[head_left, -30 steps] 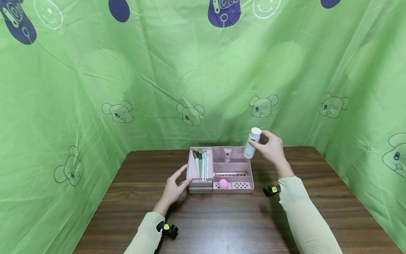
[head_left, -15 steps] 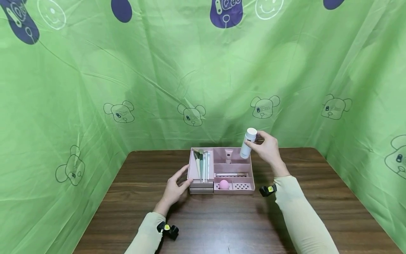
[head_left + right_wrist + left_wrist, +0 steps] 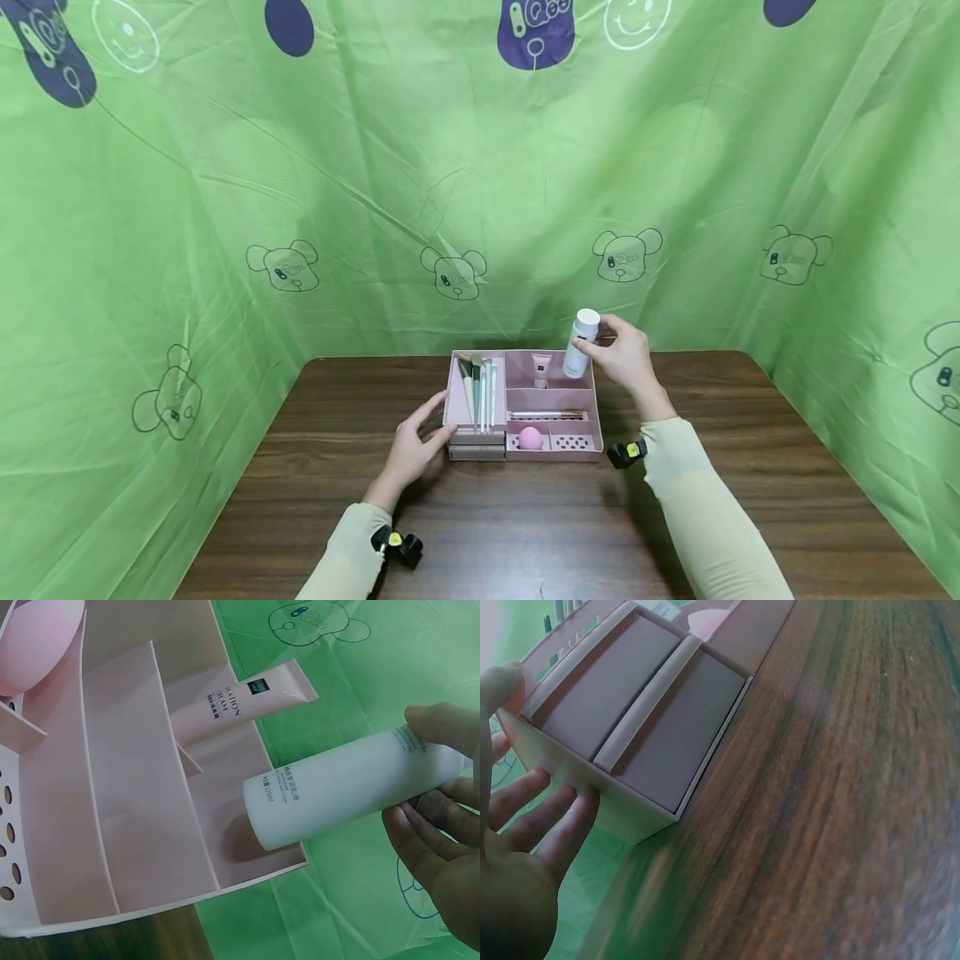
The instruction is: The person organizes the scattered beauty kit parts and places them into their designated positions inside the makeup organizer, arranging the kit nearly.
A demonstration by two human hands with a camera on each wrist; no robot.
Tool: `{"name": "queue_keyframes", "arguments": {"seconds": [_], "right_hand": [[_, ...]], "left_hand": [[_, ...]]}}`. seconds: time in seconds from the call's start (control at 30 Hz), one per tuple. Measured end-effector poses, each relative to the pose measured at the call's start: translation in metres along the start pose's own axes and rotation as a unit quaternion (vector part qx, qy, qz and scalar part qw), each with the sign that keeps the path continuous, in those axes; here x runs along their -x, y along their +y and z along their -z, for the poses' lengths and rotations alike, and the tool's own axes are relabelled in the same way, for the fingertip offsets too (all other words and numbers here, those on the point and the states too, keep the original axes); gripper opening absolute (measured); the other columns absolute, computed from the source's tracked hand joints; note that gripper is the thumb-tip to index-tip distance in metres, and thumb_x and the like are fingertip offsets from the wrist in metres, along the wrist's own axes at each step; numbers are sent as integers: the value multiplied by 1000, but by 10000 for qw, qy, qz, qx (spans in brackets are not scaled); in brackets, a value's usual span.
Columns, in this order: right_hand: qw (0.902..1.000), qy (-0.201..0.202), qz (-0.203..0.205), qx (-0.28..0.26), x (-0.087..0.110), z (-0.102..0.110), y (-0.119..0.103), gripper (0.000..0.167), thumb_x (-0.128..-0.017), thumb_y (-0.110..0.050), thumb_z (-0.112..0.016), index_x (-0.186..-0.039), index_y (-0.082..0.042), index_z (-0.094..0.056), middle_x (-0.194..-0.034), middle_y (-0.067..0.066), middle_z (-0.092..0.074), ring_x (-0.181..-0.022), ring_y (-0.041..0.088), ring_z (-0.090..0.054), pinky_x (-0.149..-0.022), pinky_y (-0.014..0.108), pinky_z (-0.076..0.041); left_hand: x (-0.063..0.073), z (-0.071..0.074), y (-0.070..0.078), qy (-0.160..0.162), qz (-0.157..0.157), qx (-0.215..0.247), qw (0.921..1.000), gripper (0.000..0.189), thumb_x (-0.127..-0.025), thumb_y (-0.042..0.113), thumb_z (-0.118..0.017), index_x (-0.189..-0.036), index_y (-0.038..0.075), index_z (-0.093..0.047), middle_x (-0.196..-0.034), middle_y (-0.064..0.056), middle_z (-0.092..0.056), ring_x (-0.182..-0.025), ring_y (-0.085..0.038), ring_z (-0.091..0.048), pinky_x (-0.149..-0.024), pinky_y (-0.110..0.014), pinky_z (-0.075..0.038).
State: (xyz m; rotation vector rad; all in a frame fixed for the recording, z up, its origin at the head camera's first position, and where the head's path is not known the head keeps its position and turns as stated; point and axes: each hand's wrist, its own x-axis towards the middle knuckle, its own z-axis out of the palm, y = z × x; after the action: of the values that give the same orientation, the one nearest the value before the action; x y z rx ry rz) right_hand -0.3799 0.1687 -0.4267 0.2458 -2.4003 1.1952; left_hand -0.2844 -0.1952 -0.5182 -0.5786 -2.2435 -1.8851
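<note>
My right hand [image 3: 628,357] pinches a white lotion bottle [image 3: 577,346] near its capped upper end. The bottle leans, and its base hangs over the back right compartment of a pink cosmetics organizer [image 3: 577,455]. In the right wrist view, the bottle's base [image 3: 262,817] is just above that compartment, beside a pink cream tube [image 3: 240,705] standing in the neighbouring one. My left hand [image 3: 411,446] rests on the organizer's left side. The left wrist view shows its thumb on the top edge and its fingers [image 3: 566,825] along the side wall, next to two drawers [image 3: 607,690].
Several makeup brushes [image 3: 480,392] lie on the organizer's left top. Slim metallic sticks [image 3: 546,413] lie in the middle compartment, and a pink makeup sponge [image 3: 530,438] sits in front. A green patterned curtain [image 3: 375,208] rises behind the wooden table [image 3: 487,533].
My right hand has carried the bottle left and slightly down, from the organizer's right edge to over the back right compartment. The left hand has stayed at the organizer's left side.
</note>
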Motion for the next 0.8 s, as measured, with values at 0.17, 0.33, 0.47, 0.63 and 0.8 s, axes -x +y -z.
{"name": "queue_keyframes", "arguments": {"seconds": [0.17,0.33,0.47,0.63,0.8], "right_hand": [[9999,-61,-40,115,1,-2,3,47,-76,-30,-83,-112,-5,-66,-99,15,-71,-87,30,-70,-80,44,-59],[9999,-89,-66,116,3,-4,7,46,-76,-30,-84,-111,-5,-66,-99,15,-72,-88,30,-70,-80,43,-60],[9998,-110,-106,98,4,-6,11,46,-76,-30,-84,-111,-6,-66,-99,14,-72,-88,30,-70,-80,44,-59],[9995,-177,-227,116,5,-6,16,48,-76,-31,-84,-113,-6,-66,-103,16,-71,-92,32,-70,-83,45,-58],[9992,-225,-293,173,6,-7,20,50,-76,-33,-83,-114,-6,-65,-104,16,-71,-93,32,-69,-84,45,-57]], "left_hand": [[-1,0,-2,-20,-37,36,10000,58,-92,14,-68,-144,1,-45,-141,-25,-50,-126,-44,-49,-101,-53,-47],[-1,0,-5,-15,-81,71,9999,59,-92,13,-68,-144,1,-45,-141,-25,-50,-125,-44,-50,-102,-55,-46],[-1,0,-5,-31,-85,108,9999,59,-92,13,-68,-144,0,-44,-142,-26,-48,-126,-45,-49,-102,-56,-45],[-1,0,-5,-18,-84,53,9999,59,-92,13,-68,-144,0,-44,-142,-27,-48,-126,-45,-49,-102,-56,-45],[-2,0,-5,-9,-94,57,9999,58,-92,13,-68,-144,-1,-45,-141,-27,-49,-126,-45,-49,-102,-56,-45]]}}
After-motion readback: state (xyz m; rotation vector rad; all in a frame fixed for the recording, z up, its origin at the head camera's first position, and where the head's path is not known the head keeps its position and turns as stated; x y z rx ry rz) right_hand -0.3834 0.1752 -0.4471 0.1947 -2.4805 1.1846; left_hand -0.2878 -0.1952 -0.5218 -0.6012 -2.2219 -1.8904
